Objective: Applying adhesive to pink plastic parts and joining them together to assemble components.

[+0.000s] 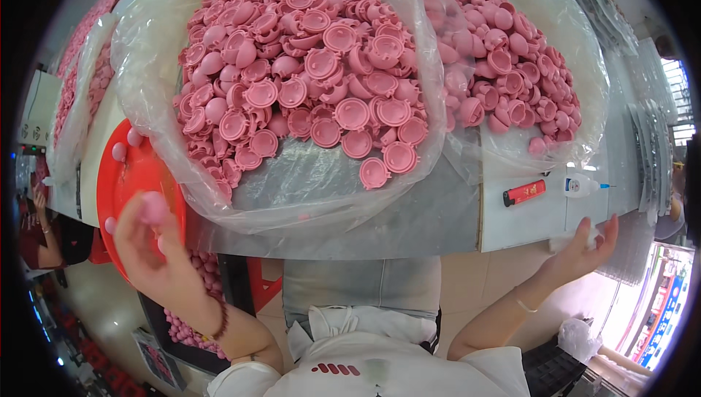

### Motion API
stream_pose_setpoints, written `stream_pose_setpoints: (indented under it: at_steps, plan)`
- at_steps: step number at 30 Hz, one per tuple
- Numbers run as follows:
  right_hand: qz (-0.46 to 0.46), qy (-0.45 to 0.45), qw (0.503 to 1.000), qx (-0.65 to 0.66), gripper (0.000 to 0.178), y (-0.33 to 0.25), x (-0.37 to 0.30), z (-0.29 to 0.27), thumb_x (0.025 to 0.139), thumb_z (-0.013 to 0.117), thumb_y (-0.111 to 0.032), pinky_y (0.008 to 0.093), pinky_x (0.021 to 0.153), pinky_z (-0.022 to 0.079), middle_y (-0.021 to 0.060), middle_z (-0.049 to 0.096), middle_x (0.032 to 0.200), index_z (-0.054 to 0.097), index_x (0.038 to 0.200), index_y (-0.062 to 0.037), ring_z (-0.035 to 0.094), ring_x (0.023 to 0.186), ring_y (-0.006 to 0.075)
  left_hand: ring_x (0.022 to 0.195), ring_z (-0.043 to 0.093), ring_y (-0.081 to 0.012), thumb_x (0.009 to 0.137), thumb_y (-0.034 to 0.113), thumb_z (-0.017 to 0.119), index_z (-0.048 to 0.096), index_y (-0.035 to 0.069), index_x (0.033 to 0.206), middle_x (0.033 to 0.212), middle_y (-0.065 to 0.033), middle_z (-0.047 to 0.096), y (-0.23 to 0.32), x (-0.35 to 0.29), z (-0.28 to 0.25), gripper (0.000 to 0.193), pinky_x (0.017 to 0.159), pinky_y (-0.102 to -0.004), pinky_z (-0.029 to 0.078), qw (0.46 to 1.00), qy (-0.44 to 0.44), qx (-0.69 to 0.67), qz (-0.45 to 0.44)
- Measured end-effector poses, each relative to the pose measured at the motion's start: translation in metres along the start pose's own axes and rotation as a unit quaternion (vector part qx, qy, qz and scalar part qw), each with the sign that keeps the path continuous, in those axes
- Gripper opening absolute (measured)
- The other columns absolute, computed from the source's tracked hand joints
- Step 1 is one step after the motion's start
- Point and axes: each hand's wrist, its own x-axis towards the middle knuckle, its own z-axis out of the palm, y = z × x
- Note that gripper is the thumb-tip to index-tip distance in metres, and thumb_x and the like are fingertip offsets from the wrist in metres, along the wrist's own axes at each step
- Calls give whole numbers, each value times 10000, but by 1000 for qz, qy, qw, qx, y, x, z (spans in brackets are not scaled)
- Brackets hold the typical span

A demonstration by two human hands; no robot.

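My left hand is raised over a red plastic tray at the left, its fingertips pinching a round pink ball. A few more pink balls lie in that tray. My right hand is off to the right by the table edge, palm up with fingers apart and curved; nothing is plainly held in it. Before me a clear plastic bag lies spread around a heap of pink half-shells with small tabs. A second bag at the right has a heap of pink rounded shells.
A red lighter and a small white bottle with a blue tip lie on the table at right. Beneath the left table edge, a dark crate contains many pink balls. Another person's arm shows at far left.
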Motion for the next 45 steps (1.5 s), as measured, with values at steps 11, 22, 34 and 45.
stream_pose_setpoints:
  at_steps: [11, 22, 34, 45]
  plan:
    - [84, -67, 994, -25, 396, 47, -4, 31, 755, 659, -189, 215, 604, 357, 33, 477, 941, 515, 1109, -84, 418, 769, 92, 952, 502, -251, 718, 73, 633, 589, 28, 932, 985, -100, 565, -4, 3, 20, 223, 846, -340, 378, 984, -89, 124, 91]
    - [21, -206, 972, 111, 20, 0, -24, 11, 756, 574, -20, 179, 507, 337, -12, 505, 644, 577, 748, -2, 419, 550, 46, 908, 433, -266, 679, 124, 677, 598, 66, 900, 939, -76, 472, 8, 5, 48, 242, 800, -366, 354, 927, -165, 290, 170]
    - [35, -501, 808, 308, 110, -79, -21, -2, 665, 613, -65, 227, 566, 423, 90, 576, 770, 599, 752, 0, 543, 632, 135, 739, 510, -183, 897, 268, 472, 435, -5, 967, 879, -126, 505, 16, -15, 47, 285, 629, -271, 434, 987, 28, -130, 91]
    - [88, 132, 965, 207, 153, -10, -4, 29, 795, 551, -90, 295, 724, 425, 136, 547, 936, 556, 910, 11, 534, 792, 193, 638, 536, -162, 917, 285, 407, 425, 27, 913, 884, -158, 521, 43, -66, 70, 258, 607, -276, 440, 777, -382, -484, -126]
